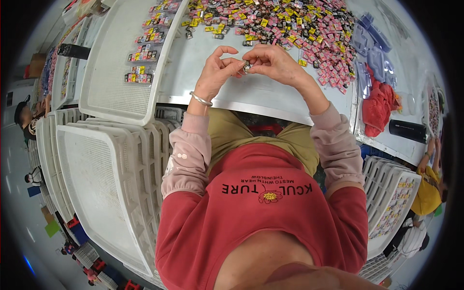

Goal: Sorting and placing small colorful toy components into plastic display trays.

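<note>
Over the near part of the white table (193,67), my left hand (216,75) and my right hand (279,65) meet at the fingertips. Pinched between both is a small dark piece (247,66) with a pale part; fingers cover much of it and its exact kind is unclear. A bracelet circles my left wrist. Just beyond my hands spreads a heap of small pink, yellow and black block-like pieces (290,29). To my left, a white perforated tray (108,72) holds rows of similar pieces (142,53), grouped in clear holders along its right side.
Stacked white trays (92,183) stand at my left, and more trays (391,193) at my right. On the table's right side lie translucent bluish plastic holders (374,48), a red cloth (378,106) and a black cylinder (407,130). Other people are at both sides.
</note>
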Demonstrator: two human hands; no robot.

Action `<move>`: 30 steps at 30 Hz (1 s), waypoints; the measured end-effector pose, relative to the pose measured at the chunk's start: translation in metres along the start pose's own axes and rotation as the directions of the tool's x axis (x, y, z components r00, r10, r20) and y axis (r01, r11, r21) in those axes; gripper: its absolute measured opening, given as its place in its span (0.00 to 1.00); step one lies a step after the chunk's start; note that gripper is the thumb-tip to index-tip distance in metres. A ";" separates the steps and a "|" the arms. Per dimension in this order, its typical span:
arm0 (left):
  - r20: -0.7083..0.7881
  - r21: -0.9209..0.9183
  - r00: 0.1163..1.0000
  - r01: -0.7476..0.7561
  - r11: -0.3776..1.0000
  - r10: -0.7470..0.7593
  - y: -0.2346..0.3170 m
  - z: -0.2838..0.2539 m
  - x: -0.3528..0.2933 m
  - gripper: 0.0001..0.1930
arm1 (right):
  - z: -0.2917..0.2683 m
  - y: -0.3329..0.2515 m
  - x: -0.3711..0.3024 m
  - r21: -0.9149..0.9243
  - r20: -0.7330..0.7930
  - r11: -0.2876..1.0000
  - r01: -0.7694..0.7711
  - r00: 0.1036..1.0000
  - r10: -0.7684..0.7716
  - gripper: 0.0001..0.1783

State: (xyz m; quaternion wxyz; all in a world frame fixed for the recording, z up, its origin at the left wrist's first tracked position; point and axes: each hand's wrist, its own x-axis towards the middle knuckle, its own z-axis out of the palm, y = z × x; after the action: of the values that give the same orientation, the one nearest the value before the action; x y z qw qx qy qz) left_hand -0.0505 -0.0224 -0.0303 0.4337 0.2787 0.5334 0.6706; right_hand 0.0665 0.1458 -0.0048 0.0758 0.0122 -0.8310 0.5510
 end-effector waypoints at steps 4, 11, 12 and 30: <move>-0.032 -0.045 0.998 0.045 0.998 -0.047 -0.007 -0.002 -0.001 0.17 | 0.006 -0.007 0.001 -0.156 -0.017 0.987 0.041 0.999 -0.044 0.15; -0.418 0.438 0.872 -0.050 0.897 0.253 -0.034 -0.044 -0.002 0.13 | 0.004 0.040 0.001 -0.378 -0.239 0.925 -0.049 0.970 -0.047 0.14; -0.379 0.525 0.895 -0.001 0.851 0.235 -0.041 -0.047 -0.004 0.12 | 0.011 0.044 0.001 -0.413 -0.226 0.910 -0.027 0.971 -0.074 0.13; -0.429 0.429 0.893 0.071 0.901 0.134 -0.072 -0.005 -0.011 0.02 | 0.079 0.044 -0.012 -0.654 -0.096 0.755 0.042 0.986 -0.138 0.07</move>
State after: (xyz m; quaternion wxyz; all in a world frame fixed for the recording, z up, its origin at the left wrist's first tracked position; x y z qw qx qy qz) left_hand -0.0286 -0.0307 -0.0990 0.2146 0.2146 0.7495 0.5883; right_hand 0.0651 0.0903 -0.0770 0.1593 -0.0131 -0.9614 0.2240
